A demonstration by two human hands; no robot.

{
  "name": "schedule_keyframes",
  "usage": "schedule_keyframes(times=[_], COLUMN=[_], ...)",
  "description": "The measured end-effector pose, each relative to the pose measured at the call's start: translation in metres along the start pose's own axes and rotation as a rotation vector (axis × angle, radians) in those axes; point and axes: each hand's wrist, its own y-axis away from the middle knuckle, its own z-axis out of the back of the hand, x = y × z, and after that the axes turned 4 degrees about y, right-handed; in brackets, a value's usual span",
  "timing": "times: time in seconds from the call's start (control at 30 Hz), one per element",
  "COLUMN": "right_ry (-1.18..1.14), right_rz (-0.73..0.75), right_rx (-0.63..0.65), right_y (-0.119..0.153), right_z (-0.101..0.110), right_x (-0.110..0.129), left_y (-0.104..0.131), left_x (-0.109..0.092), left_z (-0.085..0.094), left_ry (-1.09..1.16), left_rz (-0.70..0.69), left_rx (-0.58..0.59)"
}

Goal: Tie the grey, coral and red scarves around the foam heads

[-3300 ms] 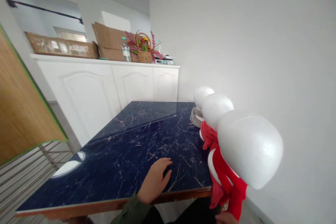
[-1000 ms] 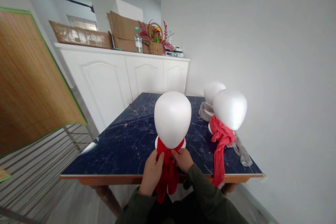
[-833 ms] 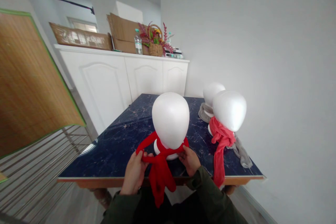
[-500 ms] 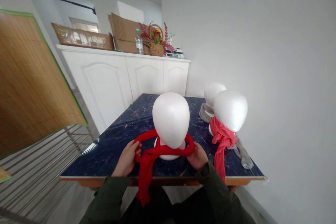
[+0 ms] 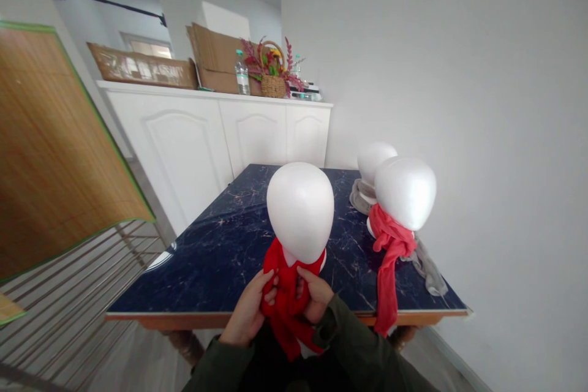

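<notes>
A white mannequin head [image 5: 300, 208] stands near the front edge of the table, with a red scarf [image 5: 287, 282] around its neck. My left hand [image 5: 255, 303] is closed on the scarf's left side, below the chin. On the right side, my right hand [image 5: 315, 294] grips the same scarf, thumb on top. Between the hands the red cloth is bunched, and its ends hang down over the table's front edge. Parts of the fingers are hidden behind the cloth.
To the right stands a second mannequin head [image 5: 405, 193] wearing a coral scarf [image 5: 389, 257]; behind it is another head [image 5: 373, 159] with a grey scarf [image 5: 362, 196]. The dark blue marbled table [image 5: 220, 239] meets the wall on the right. A metal rack [image 5: 92, 275] is at left.
Both hands have moved inward from the sides of the head to below its chin. The wide red loop has drawn in close around the neck, and the cloth is gathered in front.
</notes>
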Motion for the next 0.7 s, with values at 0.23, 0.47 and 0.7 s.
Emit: schedule_keyframes(times=[0.23, 0.47, 0.7], right_ry=[-0.488, -0.528, -0.069], right_rz=[0.055, 0.208, 0.258], right_rx=[-0.122, -0.113, -0.085], right_y=[0.022, 0.020, 0.021], right_z=[0.014, 0.070, 0.100], right_x=[0.031, 0.075, 0.133], left_y=[-0.011, -0.049, -0.058], left_x=[-0.032, -0.081, -0.127], left_z=[0.025, 0.067, 0.078], left_ry=[-0.249, -0.647, -1.504], left_rz=[-0.222, -0.431, -0.574], left_rx=[-0.152, -0.379, -0.065])
